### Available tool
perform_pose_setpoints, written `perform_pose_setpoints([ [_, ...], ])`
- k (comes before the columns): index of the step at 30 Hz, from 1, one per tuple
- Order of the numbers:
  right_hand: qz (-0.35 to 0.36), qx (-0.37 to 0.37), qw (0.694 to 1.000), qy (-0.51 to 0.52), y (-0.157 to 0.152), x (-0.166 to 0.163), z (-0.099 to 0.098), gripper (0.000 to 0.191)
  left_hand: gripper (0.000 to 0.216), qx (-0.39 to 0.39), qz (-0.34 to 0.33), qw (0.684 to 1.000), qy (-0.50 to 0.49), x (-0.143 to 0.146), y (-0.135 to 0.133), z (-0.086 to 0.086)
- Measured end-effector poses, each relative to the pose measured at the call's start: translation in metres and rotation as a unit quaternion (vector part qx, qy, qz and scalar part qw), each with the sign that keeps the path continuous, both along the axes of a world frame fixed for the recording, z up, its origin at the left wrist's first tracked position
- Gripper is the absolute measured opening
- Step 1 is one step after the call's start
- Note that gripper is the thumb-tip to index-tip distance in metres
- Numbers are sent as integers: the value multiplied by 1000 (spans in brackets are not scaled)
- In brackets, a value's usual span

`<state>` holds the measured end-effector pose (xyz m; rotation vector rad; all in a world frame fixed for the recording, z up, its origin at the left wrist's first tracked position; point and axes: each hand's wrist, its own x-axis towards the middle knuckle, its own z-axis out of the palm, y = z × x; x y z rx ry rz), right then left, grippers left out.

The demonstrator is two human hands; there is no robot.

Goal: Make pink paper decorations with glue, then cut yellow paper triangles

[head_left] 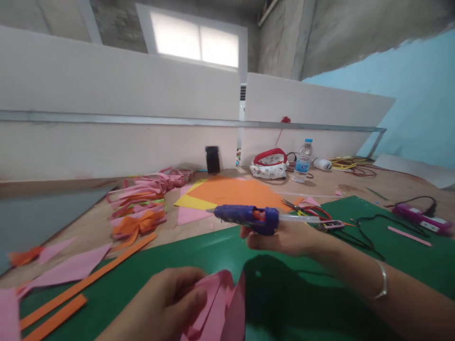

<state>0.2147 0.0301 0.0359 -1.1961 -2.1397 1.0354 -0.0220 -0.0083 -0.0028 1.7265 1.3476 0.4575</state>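
Note:
In my right hand (284, 239) is a blue hot glue gun (245, 217), held level with its nozzle pointing left and a clear glue stick (298, 218) sticking out of its back. The fingers wrap its handle, which is mostly hidden. Lower down, my left hand (174, 298) pinches a folded piece of pink paper (218, 303) between thumb and fingers. The paper's lower part runs out of the picture. Glue gun and paper are apart. Both hands are over a green mat (284, 284).
Pink and orange bows (138, 222) lie at left, near orange strips (85, 282). Orange sheets (234, 192) are behind the gun. Red-handled scissors (313, 208), a purple power strip (423, 219) and cords lie at right. A phone (212, 159), pouch (269, 166) and water bottle (303, 161) stand behind.

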Motion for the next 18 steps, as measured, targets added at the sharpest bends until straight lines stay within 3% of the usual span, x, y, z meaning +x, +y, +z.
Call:
perform_pose_setpoints([
  [3,87,13,994,-66,-4,12,15,27,28,11,-24,1000,-6,-5,0,3],
  [10,162,4,979,-120,-32,11,42,12,28,70,-41,994,69,-22,-2,12],
  [14,172,73,963,-194,-38,-7,52,6,26,153,20,988,27,-26,-5,13],
  [18,211,91,947,-226,-38,-30,63,12,25,160,66,984,-27,-25,-7,16],
])
